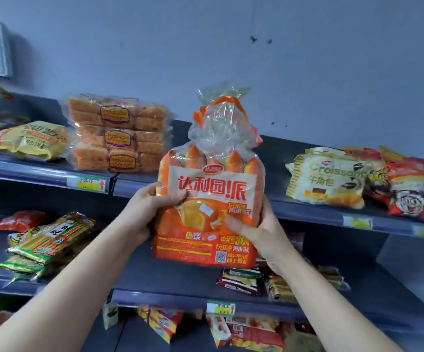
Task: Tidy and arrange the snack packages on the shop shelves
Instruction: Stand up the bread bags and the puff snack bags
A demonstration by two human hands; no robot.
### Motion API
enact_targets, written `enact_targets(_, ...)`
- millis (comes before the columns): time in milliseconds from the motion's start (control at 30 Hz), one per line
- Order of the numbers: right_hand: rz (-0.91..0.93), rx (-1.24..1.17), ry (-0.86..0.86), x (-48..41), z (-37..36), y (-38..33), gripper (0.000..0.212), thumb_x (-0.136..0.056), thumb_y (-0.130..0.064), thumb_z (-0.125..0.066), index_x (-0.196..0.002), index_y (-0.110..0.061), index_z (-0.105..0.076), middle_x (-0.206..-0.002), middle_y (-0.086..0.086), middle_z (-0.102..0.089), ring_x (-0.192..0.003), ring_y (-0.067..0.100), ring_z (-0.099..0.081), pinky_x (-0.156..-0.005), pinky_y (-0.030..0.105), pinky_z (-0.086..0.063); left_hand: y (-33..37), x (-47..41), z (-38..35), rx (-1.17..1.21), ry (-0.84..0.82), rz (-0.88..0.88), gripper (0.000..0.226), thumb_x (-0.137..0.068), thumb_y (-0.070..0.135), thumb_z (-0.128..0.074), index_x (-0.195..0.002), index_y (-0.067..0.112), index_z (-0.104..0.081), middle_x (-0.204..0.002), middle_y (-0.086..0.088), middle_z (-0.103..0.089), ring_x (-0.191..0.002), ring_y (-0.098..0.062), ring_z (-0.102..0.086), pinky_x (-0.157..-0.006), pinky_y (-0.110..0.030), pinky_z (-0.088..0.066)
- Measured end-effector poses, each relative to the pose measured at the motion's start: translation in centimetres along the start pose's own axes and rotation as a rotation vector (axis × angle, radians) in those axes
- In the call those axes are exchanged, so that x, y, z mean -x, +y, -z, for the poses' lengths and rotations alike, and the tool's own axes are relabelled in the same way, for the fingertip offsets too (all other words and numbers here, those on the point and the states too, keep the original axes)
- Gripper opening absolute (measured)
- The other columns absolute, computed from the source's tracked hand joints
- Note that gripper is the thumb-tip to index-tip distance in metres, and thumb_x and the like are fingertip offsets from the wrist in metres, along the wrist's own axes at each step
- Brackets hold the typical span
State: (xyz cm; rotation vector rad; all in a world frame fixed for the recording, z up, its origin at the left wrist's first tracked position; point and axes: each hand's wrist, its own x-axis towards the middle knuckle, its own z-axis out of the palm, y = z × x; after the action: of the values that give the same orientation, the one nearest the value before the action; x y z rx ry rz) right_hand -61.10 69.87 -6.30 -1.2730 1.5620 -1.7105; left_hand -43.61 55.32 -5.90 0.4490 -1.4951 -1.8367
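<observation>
Bag of orange pie cakes [209,199], upright in the air in front of the shelves, is held between both my hands. My left grip [148,212] clasps its left edge, thumb pressed on the front panel just under the big red lettering. The other fingers are tucked behind where I cannot see them. My right grip [260,229] clasps the right edge lower down, thumb lying across the printed picture of the cake. Both grips are closed on the bag, and it touches no shelf. Its gathered clear top with the orange handle stands up against the grey wall [307,59].

Behind the bag runs the top shelf [41,171]. To the bag's left on it sits a stack of clear packs of orange cakes [117,133], three high, and beyond that a yellow packet [37,141] lying flat. To the bag's right lies a pale croissant bag [325,174], with red cartoon snack packs [409,186] just beside it.

The middle shelf [167,278] lies under the bag's bottom edge. On its left end are striped biscuit-stick packs [51,237], piled askew, with a red packet [20,219] behind them. Small dark packets [241,280] sit just below my right wrist. More red and yellow packages [251,331] lie jumbled on the shelf beneath.
</observation>
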Motion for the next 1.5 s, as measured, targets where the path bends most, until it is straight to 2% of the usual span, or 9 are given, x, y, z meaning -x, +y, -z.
enact_targets(167,0.109,0.011,0.158,-1.1,5.1,-1.7,0.063,-0.059,-0.031,-0.085,-0.112,-0.031,-0.052,-0.109,-0.002,-0.07,-0.095,0.015,-0.07,-0.082,0.04,-0.057,0.3,-2.9,-5.6,-0.039,0.079,-0.136,0.046,-0.075,0.036,-0.07,-0.114,0.013,-0.063,-0.112,-0.013,-0.07,-0.098,-0.027,-0.068,-0.084,-0.041,-0.055)
enact_targets(333,0.232,0.18,0.337,-4.2,8.4,-2.8,0.057,-0.069,-0.03,-0.083,-0.112,-0.035,-0.047,-0.113,-0.01,-0.062,-0.103,0.01,-0.062,-0.087,0.037,-0.054,1.0,-6.9,-6.5,-0.446,0.297,-0.269,0.053,-0.089,0.032,-0.067,-0.136,0.02,-0.046,-0.11,0.01,-0.059,-0.097,-0.003,-0.058,-0.079,-0.023,-0.047)
enact_targets(500,0.25,0.273,0.432,-8.4,10.9,-2.6,0.068,-0.07,-0.032,-0.082,-0.126,-0.03,-0.043,-0.122,-0.007,-0.058,-0.111,0.013,-0.057,-0.092,0.043,-0.051,1.0,-12.3,-5.6,-0.776,0.403,-0.238,0.103,-0.073,0.035,-0.082,-0.152,0.021,-0.018,-0.154,-0.007,-0.027,-0.141,-0.023,-0.028,-0.113,-0.042,-0.029)
enact_targets(700,0.212,0.255,0.486,-13.6,12.7,-1.5,0.065,-0.07,-0.037,-0.082,-0.123,-0.034,-0.045,-0.121,-0.006,-0.059,-0.108,0.015,-0.059,-0.088,0.047,-0.054,1.4,-18.7,-4.8,-0.73,0.356,-0.14,0.125,-0.068,0.031,-0.086,-0.154,0.019,0.004,-0.159,-0.008,-0.019,-0.144,-0.026,-0.024,-0.112,-0.042,-0.028)
enact_targets(900,0.136,0.108,0.437,-17.7,13.2,0.4,0.073,-0.064,-0.045,-0.081,-0.127,-0.029,-0.048,-0.116,-0.004,-0.065,-0.101,0.02,-0.066,-0.085,0.049,-0.056,0.3,-22.8,-2.7,-0.661,0.415,-0.051,0.125,-0.039,0.05,-0.093,-0.142,0.017,-0.029,-0.13,-0.004,-0.056,-0.116,-0.025,-0.056,-0.101,-0.046,-0.046)
enact_targets(1100,0.03,0.168,0.464,-19.8,12.5,3.3,0.048,-0.086,-0.045,-0.065,-0.126,-0.025,-0.049,-0.108,-0.008,-0.064,-0.092,0.007,-0.061,-0.064,0.024,-0.047,0.0,-24.6,-0.4,-0.699,0.573,-0.049,0.128,-0.013,0.069,-0.077,-0.127,0.024,-0.041,-0.124,0.0,-0.06,-0.113,-0.027,-0.058,-0.099,-0.05,-0.043)
enact_targets(1200,-0.016,0.248,0.47,-20.0,12.4,4.8,0.039,-0.093,-0.043,-0.056,-0.127,-0.026,-0.048,-0.118,-0.005,-0.062,-0.102,0.014,-0.06,-0.078,0.033,-0.052,0.2,-23.1,-0.8,-0.715,0.557,-0.02,0.137,-0.015,0.066,-0.079,-0.137,0.021,-0.034,-0.131,-0.002,-0.055,-0.118,-0.027,-0.054,-0.101,-0.049,-0.043)
enact_targets(1300,0.017,0.212,0.432,-19.8,12.1,5.1,0.055,-0.09,-0.042,-0.06,-0.139,-0.03,-0.038,-0.125,-0.007,-0.058,-0.113,0.015,-0.057,-0.093,0.042,-0.051,-0.2,-21.5,-2.0,-0.753,0.584,-0.012,0.13,-0.038,0.057,-0.087,-0.144,0.019,-0.023,-0.136,-0.007,-0.048,-0.122,-0.03,-0.05,-0.102,-0.052,-0.041)
enact_targets(1500,0.067,0.479,0.383,-18.1,11.2,4.7,0.13,-0.058,-0.056,-0.083,-0.153,-0.024,0.002,-0.15,-0.003,-0.029,-0.136,0.015,-0.031,-0.109,0.037,-0.03,-1.7,-19.6,-4.7,-0.933,0.574,-0.06,0.124,-0.074,0.044,-0.078,-0.151,0.01,0.013,-0.157,-0.017,-0.015,-0.139,-0.035,-0.03,-0.111,-0.048,-0.032)
